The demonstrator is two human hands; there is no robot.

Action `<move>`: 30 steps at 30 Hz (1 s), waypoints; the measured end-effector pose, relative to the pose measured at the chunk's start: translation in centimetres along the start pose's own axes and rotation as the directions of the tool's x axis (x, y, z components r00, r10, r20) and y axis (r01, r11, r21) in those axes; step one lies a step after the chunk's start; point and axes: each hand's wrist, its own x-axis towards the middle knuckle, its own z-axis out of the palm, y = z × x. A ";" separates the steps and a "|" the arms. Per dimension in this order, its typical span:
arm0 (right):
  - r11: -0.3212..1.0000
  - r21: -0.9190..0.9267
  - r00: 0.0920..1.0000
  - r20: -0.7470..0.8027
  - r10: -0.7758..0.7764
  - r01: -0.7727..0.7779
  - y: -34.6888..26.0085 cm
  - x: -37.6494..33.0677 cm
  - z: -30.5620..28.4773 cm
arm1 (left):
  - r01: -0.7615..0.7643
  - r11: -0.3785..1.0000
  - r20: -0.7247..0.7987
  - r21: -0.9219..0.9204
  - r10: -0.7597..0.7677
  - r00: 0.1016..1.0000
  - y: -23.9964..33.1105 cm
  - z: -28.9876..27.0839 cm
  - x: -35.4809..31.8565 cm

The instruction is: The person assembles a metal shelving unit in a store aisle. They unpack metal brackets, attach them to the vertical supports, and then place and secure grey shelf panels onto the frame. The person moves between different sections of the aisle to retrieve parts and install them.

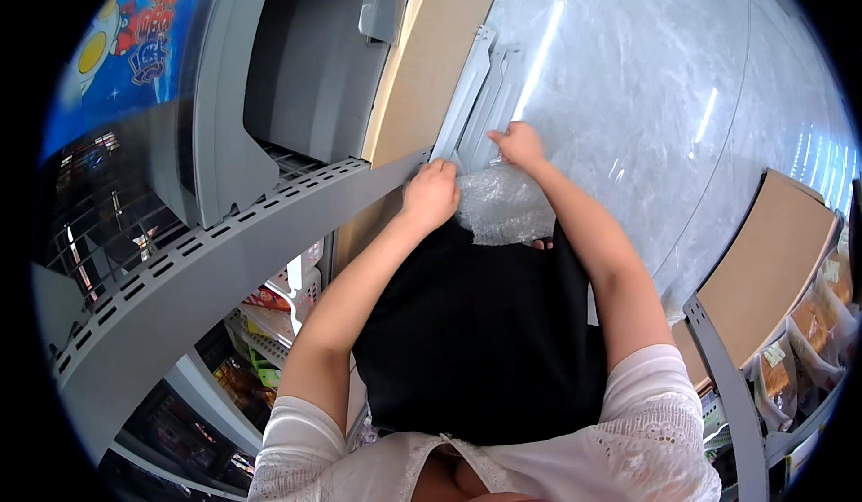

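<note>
A sheet of clear bubble wrap (pixel 505 201) lies in front of my knees, around the near ends of several long grey metal brackets (pixel 485 98). The brackets lean side by side against a light wooden shelf panel. My left hand (pixel 433 195) is closed at the wrap's left edge, close to the shelf's grey rail. Farther forward, my right hand (pixel 521 145) is closed at the wrap's upper right, thumb toward the brackets. Its fingertips are partly hidden. Black cloth (pixel 485 331) covers my lap, just below the wrap.
On the left rises a grey metal shelf with a slotted rail (pixel 224 233) and a wooden panel (pixel 426 62). Pale glossy floor (pixel 646 80) spreads ahead. At the right stand a brown board (pixel 768 259) and a rack with packaged bread (pixel 813 327).
</note>
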 end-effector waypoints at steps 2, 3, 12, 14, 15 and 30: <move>0.993 0.105 0.998 0.005 0.060 -0.060 1.8 -0.8 -0.5 | 0.060 0.998 -0.055 0.028 -0.058 0.997 0.0 1.4 1.3; 0.984 0.154 0.996 0.011 0.084 -0.085 2.2 -1.5 -0.9 | 0.129 0.991 -0.085 0.044 -0.125 0.988 -0.1 2.3 2.0; 0.915 -0.400 0.998 0.043 -0.035 0.049 1.3 -3.7 -4.6 | -0.050 0.868 -0.133 0.494 0.132 0.982 2.9 4.5 2.5; 0.919 -0.381 0.985 -0.087 -0.149 0.105 -2.0 -3.8 -5.1 | -0.229 0.885 0.214 0.405 0.151 0.965 2.8 5.1 1.9; 0.919 -0.374 0.967 -0.160 -0.200 0.128 -3.3 -3.4 -4.9 | -0.208 0.879 0.258 0.430 0.101 0.961 2.9 5.4 1.5; 0.987 -0.103 0.989 0.060 0.132 -0.125 -5.6 3.1 -5.4 | -0.139 0.927 0.080 0.348 0.118 0.990 2.0 5.6 0.3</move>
